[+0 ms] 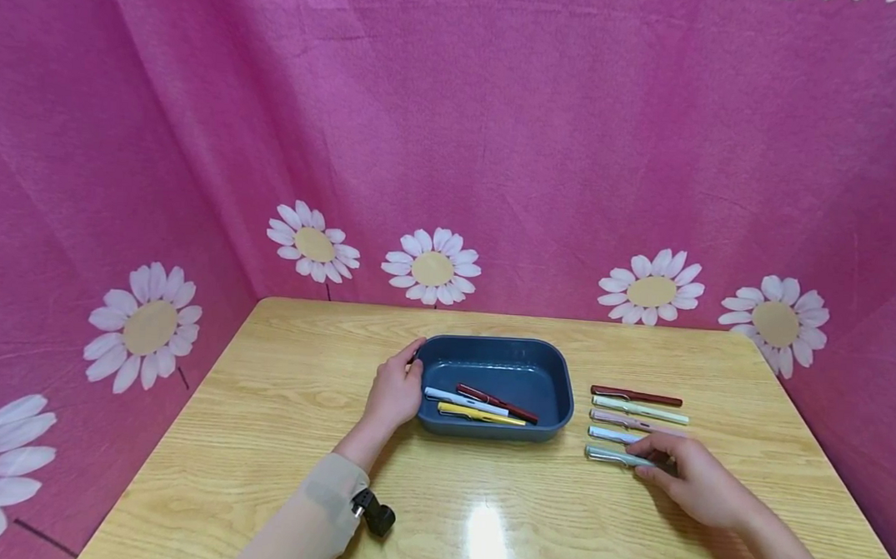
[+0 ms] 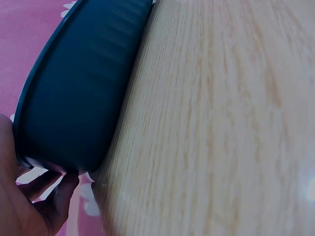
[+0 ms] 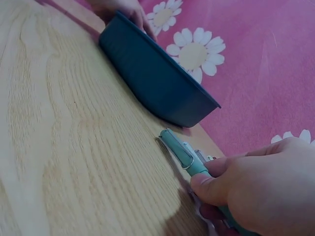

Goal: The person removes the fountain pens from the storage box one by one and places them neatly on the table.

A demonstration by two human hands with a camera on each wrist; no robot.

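A dark blue tray (image 1: 571,385) with rounded corners sits mid-table with a dark red pen (image 1: 480,393), a pale blue pen (image 1: 461,399) and a yellow pen (image 1: 475,413) inside. My left hand (image 1: 401,387) grips its left end, with fingers against the outer wall in the left wrist view. To the right of the tray, my right hand (image 1: 698,482) pinches a pale green pen (image 3: 178,150) between thumb and fingers. That pen is the nearest of a row, and the hand partly covers it and the light blue pen (image 1: 610,435) behind it.
Beyond the light blue pen lie a pinkish pen (image 1: 629,421), a pale yellow-green pen (image 1: 641,410) and another dark red pen (image 1: 638,395), roughly parallel. A pink curtain with daisies (image 1: 469,147) hangs behind the wooden table (image 1: 261,438).
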